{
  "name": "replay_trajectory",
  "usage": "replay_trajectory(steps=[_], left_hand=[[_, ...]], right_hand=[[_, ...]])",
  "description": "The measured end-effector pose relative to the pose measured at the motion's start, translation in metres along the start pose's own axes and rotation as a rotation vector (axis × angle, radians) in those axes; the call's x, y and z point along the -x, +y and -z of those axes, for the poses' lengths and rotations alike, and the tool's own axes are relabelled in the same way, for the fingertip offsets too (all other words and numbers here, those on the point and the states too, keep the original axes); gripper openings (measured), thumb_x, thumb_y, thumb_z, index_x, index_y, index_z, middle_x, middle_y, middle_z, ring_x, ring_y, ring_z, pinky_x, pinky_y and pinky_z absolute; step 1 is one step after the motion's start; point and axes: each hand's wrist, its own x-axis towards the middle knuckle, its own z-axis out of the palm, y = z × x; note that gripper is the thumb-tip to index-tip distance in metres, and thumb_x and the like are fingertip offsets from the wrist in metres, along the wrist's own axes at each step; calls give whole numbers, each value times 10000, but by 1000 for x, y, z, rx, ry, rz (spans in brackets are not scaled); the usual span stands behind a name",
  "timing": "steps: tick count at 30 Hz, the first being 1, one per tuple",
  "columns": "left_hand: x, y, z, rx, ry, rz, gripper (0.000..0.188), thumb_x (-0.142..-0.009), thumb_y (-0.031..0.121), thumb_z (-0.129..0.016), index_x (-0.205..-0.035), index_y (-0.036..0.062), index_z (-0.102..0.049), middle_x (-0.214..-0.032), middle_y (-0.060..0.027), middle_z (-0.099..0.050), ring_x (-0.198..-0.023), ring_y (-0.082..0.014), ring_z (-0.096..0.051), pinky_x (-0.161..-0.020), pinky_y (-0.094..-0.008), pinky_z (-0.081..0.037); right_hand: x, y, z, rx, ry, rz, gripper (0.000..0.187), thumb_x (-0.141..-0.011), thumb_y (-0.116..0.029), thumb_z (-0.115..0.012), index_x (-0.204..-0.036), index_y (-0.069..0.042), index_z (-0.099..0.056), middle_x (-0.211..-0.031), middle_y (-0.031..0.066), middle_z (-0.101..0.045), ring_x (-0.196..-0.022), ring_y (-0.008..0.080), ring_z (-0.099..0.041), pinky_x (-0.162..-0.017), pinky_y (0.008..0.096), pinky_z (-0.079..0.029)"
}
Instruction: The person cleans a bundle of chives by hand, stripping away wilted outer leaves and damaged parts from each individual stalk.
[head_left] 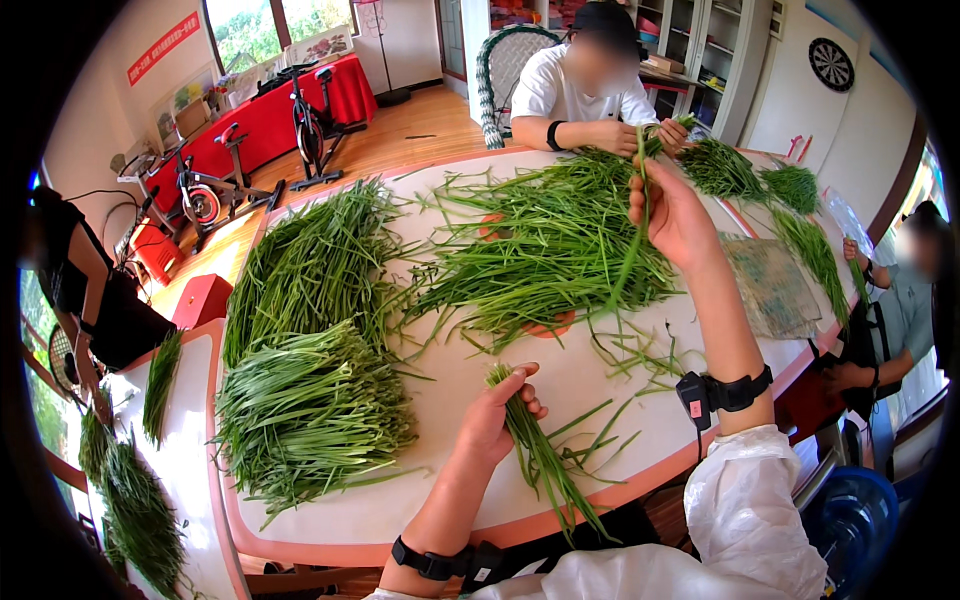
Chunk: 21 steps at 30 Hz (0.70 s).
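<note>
My left hand (490, 420) is closed around a bunch of green garlic chives (540, 450), gripped near one end. The long leaves hang down to the right over the table's near edge. Raised above the table, my right hand (678, 218) pinches a few chive stalks (630, 270) that dangle below the fingers. Beneath and left of it spreads a large loose pile of chives (540, 245). Left of my left hand lies a neatly aligned heap of chives (310, 420), with a second heap (315, 265) behind it. Stray leaves (640, 355) lie scattered between my hands.
Across the white table (450, 500) a person (585, 95) handles chives. Others stand at the left (95, 280) and right (890, 290). More chive bundles (720, 168) lie at the far right, near a flat greenish sheet (770, 285). A blue water jug (850, 525) stands lower right.
</note>
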Motion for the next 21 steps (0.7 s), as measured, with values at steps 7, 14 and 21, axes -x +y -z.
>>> replay_trajectory(steps=[7,14,21], left_hand=[[4,0,-1,17,8,-39,236,-890,172,-468,-1073,23,-472,-657,-4,-425,-622,-142,-458,-649,-316,-436],[6,-1,-10,-15,22,-57,147,-874,139,-504,-968,28,-524,-669,-1,-448,-597,-124,-466,-615,-288,-441],[5,-2,-6,-149,48,-134,125,-876,152,-506,-898,31,-528,-659,-4,-459,-590,-119,-465,-588,-264,-426]], right_hand=[[84,48,-38,436,-195,-535,203,-879,-196,-520,-972,-17,-519,-748,71,-599,-598,127,-579,-544,248,-483],[115,104,-40,536,-256,-488,193,-883,-166,-517,-925,23,-508,-741,87,-599,-609,121,-570,-548,244,-473],[124,122,-41,481,-218,-443,217,-878,-163,-521,-948,42,-527,-722,84,-603,-601,128,-571,-548,249,-477]])
